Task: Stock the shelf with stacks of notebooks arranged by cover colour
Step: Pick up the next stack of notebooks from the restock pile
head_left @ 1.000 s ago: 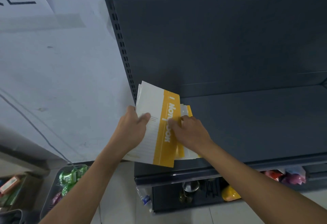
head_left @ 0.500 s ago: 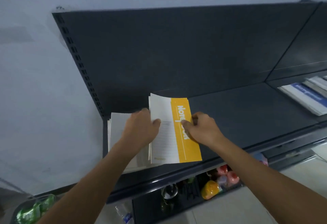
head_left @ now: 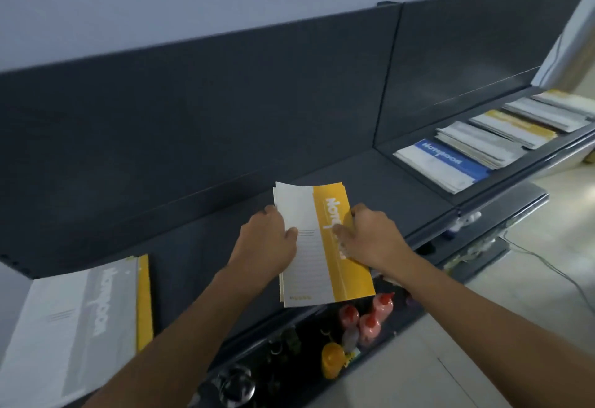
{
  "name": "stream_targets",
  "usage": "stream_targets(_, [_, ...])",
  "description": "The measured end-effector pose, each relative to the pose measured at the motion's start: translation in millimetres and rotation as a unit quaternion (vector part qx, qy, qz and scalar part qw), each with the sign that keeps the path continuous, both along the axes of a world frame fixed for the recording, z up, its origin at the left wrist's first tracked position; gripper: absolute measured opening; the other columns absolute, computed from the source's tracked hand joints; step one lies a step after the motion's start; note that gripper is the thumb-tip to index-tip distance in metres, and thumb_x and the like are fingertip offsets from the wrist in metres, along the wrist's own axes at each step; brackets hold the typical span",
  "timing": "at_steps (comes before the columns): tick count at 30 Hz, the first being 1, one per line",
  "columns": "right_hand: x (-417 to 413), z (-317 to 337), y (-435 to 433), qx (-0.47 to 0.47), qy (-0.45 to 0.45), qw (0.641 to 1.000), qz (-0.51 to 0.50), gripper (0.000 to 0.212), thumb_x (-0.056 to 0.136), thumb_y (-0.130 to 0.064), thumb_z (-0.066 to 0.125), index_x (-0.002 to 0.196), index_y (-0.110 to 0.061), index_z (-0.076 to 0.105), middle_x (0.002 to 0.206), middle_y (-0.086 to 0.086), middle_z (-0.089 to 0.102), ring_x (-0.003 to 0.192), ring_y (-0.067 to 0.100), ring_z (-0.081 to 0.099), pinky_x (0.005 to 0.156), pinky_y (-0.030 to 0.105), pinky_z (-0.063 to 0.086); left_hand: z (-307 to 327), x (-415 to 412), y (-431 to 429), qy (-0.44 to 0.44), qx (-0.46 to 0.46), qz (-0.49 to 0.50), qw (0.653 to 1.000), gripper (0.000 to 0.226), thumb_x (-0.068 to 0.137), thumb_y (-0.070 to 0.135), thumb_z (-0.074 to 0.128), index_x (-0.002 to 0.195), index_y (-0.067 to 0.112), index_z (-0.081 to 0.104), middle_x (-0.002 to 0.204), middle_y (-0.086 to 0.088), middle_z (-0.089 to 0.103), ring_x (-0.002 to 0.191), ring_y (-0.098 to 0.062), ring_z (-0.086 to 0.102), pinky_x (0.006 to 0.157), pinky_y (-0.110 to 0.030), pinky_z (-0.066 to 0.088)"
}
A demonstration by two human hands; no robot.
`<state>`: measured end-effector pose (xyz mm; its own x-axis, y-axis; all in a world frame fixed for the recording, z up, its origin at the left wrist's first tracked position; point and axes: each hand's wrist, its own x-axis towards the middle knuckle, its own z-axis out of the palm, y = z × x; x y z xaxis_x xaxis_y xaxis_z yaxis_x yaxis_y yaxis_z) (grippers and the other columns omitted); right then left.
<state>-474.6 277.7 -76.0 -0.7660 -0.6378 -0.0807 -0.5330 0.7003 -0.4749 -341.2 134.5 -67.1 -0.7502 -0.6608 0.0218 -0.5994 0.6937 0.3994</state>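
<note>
At far left of the shelf (head_left: 402, 188), note the grey-cover stack (head_left: 80, 320) lying flat, with a yellow cover edge showing along its right side. At centre, observe the left hand (head_left: 267, 243) gripping the white margin of the yellow notebook stack (head_left: 322, 246), thumb on top, and the right hand (head_left: 370, 240) pinching the yellow band opposite. Held over the shelf front edge; contact with the shelf not determinable. At right, note the blue-cover stack (head_left: 447, 163), then further stacks in a row. Judged step: placing the yellow group. Next: lower flat onto bare shelf, square the edges, release.
</note>
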Motion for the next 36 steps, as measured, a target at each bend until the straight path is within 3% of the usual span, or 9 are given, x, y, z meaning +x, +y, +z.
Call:
stream_targets(9, [-130.2,-11.0,107.6,0.008,0.025,0.999,-0.039,0.032,0.097,-0.047,0.052,0.096,-0.015,0.048,0.087,0.000,0.060,0.072,0.018,0.058,0.054,0.033,0.041,-1.8,-135.9,107.2,0.004,-0.016,-0.033,0.999,0.022,0.100,0.034,0.053,0.106,0.014,0.047,0.107,-0.004,0.056,0.083,-0.016,0.048,0.067,-0.031,0.037])
stream_targets(14, [-176.4,-1.1,150.3,0.008,0.004,0.998,-0.061,0.032,0.097,-0.048,0.051,0.101,-0.016,0.051,0.091,0.000,0.061,0.080,0.022,0.063,0.073,0.044,0.058,6.4,-188.9,143.6,-0.007,-0.011,-0.058,0.998,0.024,0.101,0.035,0.052,0.109,0.013,0.048,0.103,-0.001,0.052,0.083,-0.016,0.049,0.065,-0.028,0.036])
stream_targets(18, [-205.9,1.7,176.2,-0.009,0.006,0.996,-0.090,0.030,0.098,-0.045,0.051,0.100,-0.015,0.051,0.088,0.000,0.061,0.074,0.018,0.061,0.069,0.042,0.058,11.3,-228.3,161.8,-0.010,-0.018,-0.084,0.996,0.022,0.101,0.036,0.052,0.103,0.016,0.044,0.100,0.001,0.049,0.083,-0.015,0.047,0.064,-0.027,0.035])
stream_targets(25, [-263.2,-6.4,217.9,0.001,0.017,0.991,-0.130,0.032,0.099,-0.042,0.053,0.106,-0.010,0.053,0.100,0.008,0.064,0.086,0.027,0.061,0.069,0.039,0.050,3.6,-304.3,190.8,-0.022,0.001,-0.116,0.993,0.024,0.099,0.038,0.055,0.105,0.018,0.044,0.102,0.003,0.049,0.085,-0.016,0.048,0.067,-0.030,0.037])
stream_targets(31, [-337.8,-12.9,252.0,0.012,0.021,0.987,-0.156,0.030,0.098,-0.044,0.053,0.103,-0.014,0.052,0.098,0.006,0.065,0.083,0.027,0.061,0.069,0.037,0.047,-7.6,-390.7,217.1,-0.012,0.018,-0.146,0.989,0.025,0.099,0.037,0.056,0.108,0.015,0.049,0.109,-0.003,0.059,0.089,-0.018,0.051,0.073,-0.032,0.041])
stream_targets(36, [-406.1,-13.0,276.3,0.004,-0.001,0.982,-0.189,0.033,0.096,-0.045,0.055,0.107,-0.014,0.054,0.097,0.004,0.066,0.087,0.028,0.064,0.075,0.042,0.055,-18.4,-464.2,237.7,0.002,0.026,-0.160,0.987,0.031,0.099,0.038,0.056,0.117,0.013,0.052,0.116,-0.006,0.060,0.097,-0.022,0.054,0.076,-0.034,0.040])
